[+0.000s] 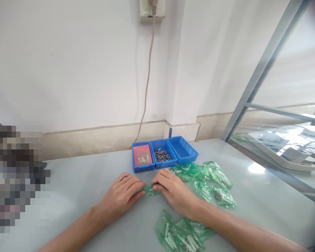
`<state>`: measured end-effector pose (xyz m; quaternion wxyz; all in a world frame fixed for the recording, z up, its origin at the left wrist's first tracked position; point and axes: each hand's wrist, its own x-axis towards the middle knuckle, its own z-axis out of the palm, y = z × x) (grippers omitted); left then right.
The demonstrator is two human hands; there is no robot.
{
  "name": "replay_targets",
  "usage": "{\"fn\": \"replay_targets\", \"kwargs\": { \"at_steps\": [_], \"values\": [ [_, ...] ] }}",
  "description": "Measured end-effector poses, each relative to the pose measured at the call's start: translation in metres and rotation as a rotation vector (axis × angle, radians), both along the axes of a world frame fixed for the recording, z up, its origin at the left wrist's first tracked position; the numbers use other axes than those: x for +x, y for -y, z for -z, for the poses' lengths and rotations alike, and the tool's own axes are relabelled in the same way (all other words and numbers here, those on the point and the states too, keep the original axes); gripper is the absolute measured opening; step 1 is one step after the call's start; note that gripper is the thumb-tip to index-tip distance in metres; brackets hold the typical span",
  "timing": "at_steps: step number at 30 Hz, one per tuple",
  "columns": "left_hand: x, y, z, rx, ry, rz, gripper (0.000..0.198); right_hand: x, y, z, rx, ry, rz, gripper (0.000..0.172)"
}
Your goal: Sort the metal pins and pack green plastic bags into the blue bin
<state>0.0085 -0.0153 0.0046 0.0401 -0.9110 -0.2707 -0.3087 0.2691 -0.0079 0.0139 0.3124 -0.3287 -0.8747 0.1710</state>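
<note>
My left hand [122, 194] and my right hand [172, 190] rest on the grey table [89, 182], fingers curled, both pinching one small green plastic bag [150, 190] between them. Just beyond the hands stand three blue bins: the left bin [143, 158] holds a pink sheet and small bags, the middle bin [162, 155] holds small metal pins, the right bin [183, 150] looks empty. A heap of green bags [210, 180] lies right of my right hand. Another heap of green bags [180, 236] lies under my right forearm.
A white wall with a socket [151, 10] and a hanging cable [147, 80] stands behind the bins. A metal frame [262, 70] with glass borders the table on the right, with a power strip [291, 159] behind it. A blurred area [14, 178] fills the left edge.
</note>
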Motion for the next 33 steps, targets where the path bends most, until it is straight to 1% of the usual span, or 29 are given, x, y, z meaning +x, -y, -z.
{"fn": "replay_targets", "kwargs": {
  "at_steps": [8, 16, 19, 23, 28, 30, 33],
  "values": [
    [0.002, 0.0, -0.003, 0.032, -0.011, 0.003, 0.008, 0.001, 0.001, 0.0, -0.009, 0.006, 0.004, 0.014],
    [0.005, 0.0, -0.005, 0.065, 0.0, 0.018, 0.013, 0.0, 0.001, -0.002, -0.033, 0.032, 0.011, 0.01],
    [0.005, -0.001, -0.004, 0.079, -0.002, 0.017, 0.013, 0.0, 0.0, -0.002, -0.046, 0.063, 0.008, 0.012],
    [0.004, -0.001, -0.004, 0.079, -0.008, 0.008, 0.014, -0.001, 0.001, -0.005, -0.108, 0.035, 0.013, 0.015],
    [0.003, -0.001, -0.003, 0.092, -0.009, 0.007, 0.015, 0.0, 0.003, -0.013, -0.254, -0.013, 0.068, 0.008],
    [0.003, -0.001, -0.003, 0.091, -0.008, 0.008, 0.014, 0.0, 0.004, -0.015, -0.284, -0.008, 0.068, 0.007],
    [0.003, -0.002, -0.003, 0.094, -0.008, 0.012, 0.012, 0.0, 0.003, -0.014, -0.266, 0.016, 0.027, 0.016]
  ]
}}
